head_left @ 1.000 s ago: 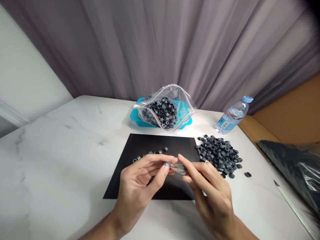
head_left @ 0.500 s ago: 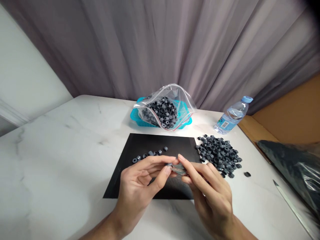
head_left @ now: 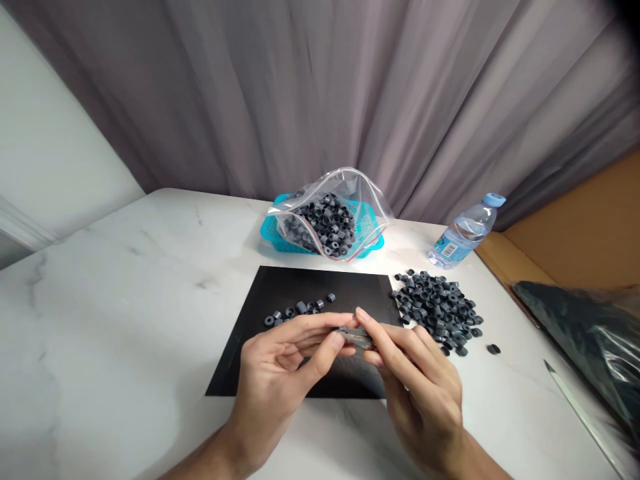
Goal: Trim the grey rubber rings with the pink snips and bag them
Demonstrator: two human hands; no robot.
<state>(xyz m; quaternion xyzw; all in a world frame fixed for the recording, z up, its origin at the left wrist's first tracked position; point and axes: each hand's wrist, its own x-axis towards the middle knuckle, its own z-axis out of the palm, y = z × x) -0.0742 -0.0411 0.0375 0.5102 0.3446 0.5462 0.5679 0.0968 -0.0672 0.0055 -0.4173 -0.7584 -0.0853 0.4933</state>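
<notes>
Over the black mat, my two hands meet at the fingertips. My left hand pinches a small dark grey plastic cap between thumb and fingers; only a sliver of it shows. A small flat metal tool is gripped in my right hand, its end touching or very close to the cap. Fingers cover much of this tool, so its exact kind is unclear. Behind my left hand, several loose dark caps lie on the mat.
Right of the mat is a large pile of dark caps. An open zip bag of caps rests in a blue basket at the back. A water bottle, a pointed metal blade and a cardboard box are at the right.
Both hands hold nearly the same pose. The metal tool has turned slightly between the fingertips, and the cap shows less than before.
</notes>
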